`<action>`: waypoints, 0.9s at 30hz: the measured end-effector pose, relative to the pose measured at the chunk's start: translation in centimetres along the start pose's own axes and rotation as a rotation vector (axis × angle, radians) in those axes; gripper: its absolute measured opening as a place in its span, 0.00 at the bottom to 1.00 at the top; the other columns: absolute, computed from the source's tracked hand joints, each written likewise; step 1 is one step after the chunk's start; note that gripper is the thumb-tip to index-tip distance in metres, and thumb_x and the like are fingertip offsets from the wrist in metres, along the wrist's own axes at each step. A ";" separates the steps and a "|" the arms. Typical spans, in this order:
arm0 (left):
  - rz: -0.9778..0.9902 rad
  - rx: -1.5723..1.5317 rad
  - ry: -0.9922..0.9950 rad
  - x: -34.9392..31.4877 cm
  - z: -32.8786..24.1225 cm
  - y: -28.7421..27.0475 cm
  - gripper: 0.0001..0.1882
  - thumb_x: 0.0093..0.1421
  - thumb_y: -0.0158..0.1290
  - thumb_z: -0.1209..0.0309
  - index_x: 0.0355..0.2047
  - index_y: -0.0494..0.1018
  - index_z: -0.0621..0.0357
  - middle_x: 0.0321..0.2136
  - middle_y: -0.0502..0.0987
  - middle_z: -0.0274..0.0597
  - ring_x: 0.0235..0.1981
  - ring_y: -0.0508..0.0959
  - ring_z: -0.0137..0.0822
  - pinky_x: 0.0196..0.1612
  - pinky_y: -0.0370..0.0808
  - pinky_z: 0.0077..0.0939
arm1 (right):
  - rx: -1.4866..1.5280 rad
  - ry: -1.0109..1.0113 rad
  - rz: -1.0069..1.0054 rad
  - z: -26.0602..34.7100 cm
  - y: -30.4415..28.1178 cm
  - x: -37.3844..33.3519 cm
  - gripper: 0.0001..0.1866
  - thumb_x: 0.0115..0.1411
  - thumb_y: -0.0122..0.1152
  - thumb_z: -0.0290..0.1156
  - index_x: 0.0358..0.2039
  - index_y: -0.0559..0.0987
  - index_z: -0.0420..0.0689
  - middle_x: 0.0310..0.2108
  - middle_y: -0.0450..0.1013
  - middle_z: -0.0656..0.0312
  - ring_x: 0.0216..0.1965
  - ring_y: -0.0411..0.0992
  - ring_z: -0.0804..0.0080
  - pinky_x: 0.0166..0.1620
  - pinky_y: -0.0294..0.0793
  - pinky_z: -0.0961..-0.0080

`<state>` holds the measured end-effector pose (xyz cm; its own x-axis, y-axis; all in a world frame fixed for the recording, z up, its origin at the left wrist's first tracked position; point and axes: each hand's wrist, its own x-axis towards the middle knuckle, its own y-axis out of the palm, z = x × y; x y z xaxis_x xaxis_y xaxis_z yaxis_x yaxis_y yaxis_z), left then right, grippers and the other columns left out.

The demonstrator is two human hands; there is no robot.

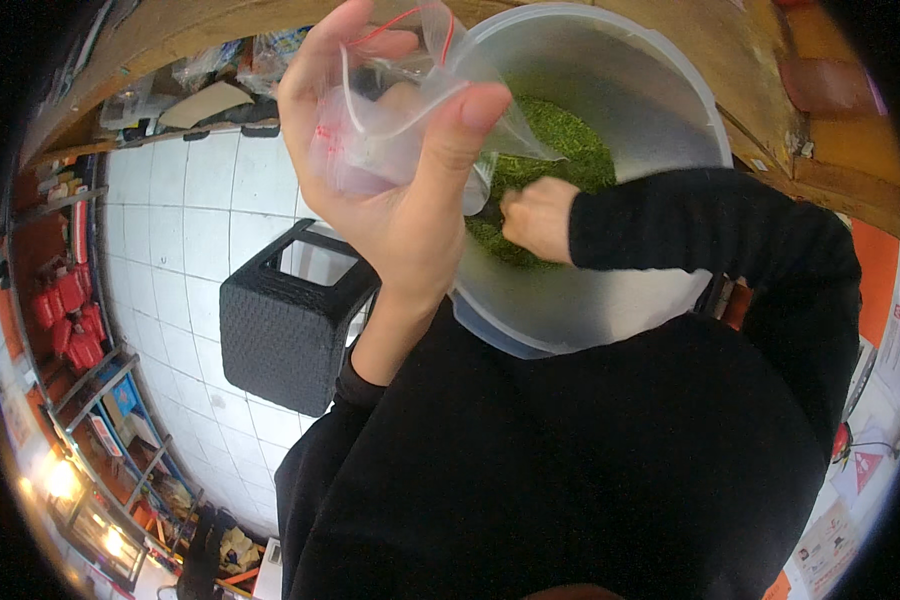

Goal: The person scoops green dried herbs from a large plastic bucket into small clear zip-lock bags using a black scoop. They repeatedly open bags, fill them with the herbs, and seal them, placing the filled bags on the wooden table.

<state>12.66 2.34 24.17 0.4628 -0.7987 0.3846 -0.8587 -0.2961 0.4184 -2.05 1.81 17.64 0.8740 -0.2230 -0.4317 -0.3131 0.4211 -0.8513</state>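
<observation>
Two hands at work: your left hand (pixel 410 215), half-curled, cups a thin, clear, red-lined bag (pixel 380 140) over the left rim of the tub (pixel 665 120); your right hand (pixel 540 220) is blurred and bunched, its hold unclear, at fine green flakes (pixel 575 140) toward the left wall inside. If your loose left fingers shift, that limp film could slip or fold, letting flakes scatter over the smooth, round rim.

Lights (pixel 62 480) glare lower left; edges bend

You have a clear, crumpled plastic bag (pixel 380 160) with a red strip along its mouth — its edge overlapping your view of a round, translucent tub (pixel 660 110), where shredded green leaf (pixel 565 130) lies loosely heaped.
</observation>
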 end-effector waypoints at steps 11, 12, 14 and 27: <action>0.005 0.037 -0.059 0.1 -1.8 1.8 0.30 0.50 0.59 0.65 0.50 0.61 0.65 0.38 0.72 0.44 0.14 0.65 0.20 0.15 0.59 0.10 | 0.784 0.307 -0.377 2.4 -4.9 -8.6 0.09 0.50 0.54 0.20 0.34 0.77 0.34 0.21 0.71 0.50 0.22 0.70 0.57 0.27 0.67 0.69; -0.011 0.047 -0.070 0.1 -1.9 2.0 0.30 0.50 0.59 0.65 0.50 0.61 0.66 0.39 0.72 0.45 0.14 0.65 0.21 0.15 0.59 0.10 | 0.838 0.361 -0.354 2.7 -5.1 -9.0 0.09 0.51 0.54 0.20 0.34 0.77 0.35 0.21 0.71 0.50 0.21 0.70 0.58 0.27 0.67 0.70; -0.025 0.000 -0.088 -0.2 -1.6 1.7 0.31 0.51 0.59 0.63 0.50 0.60 0.66 0.40 0.71 0.45 0.14 0.65 0.21 0.15 0.59 0.10 | 0.854 0.342 -0.385 3.3 -4.3 -9.5 0.09 0.51 0.55 0.20 0.34 0.77 0.36 0.20 0.70 0.51 0.21 0.70 0.59 0.26 0.66 0.71; 0.218 0.207 -0.177 -0.7 -2.0 2.8 0.32 0.45 0.63 0.69 0.49 0.62 0.61 0.39 0.71 0.40 0.32 0.72 0.27 0.28 0.67 0.14 | 0.553 0.646 -0.592 1.3 -7.6 -13.9 0.09 0.51 0.59 0.26 0.32 0.78 0.35 0.26 0.73 0.47 0.26 0.73 0.55 0.31 0.70 0.73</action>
<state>10.39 3.08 26.70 0.2337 -0.9280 0.2902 -0.9680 -0.1939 0.1592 -11.31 2.89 30.45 0.4156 -0.8861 -0.2050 0.4588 0.3989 -0.7940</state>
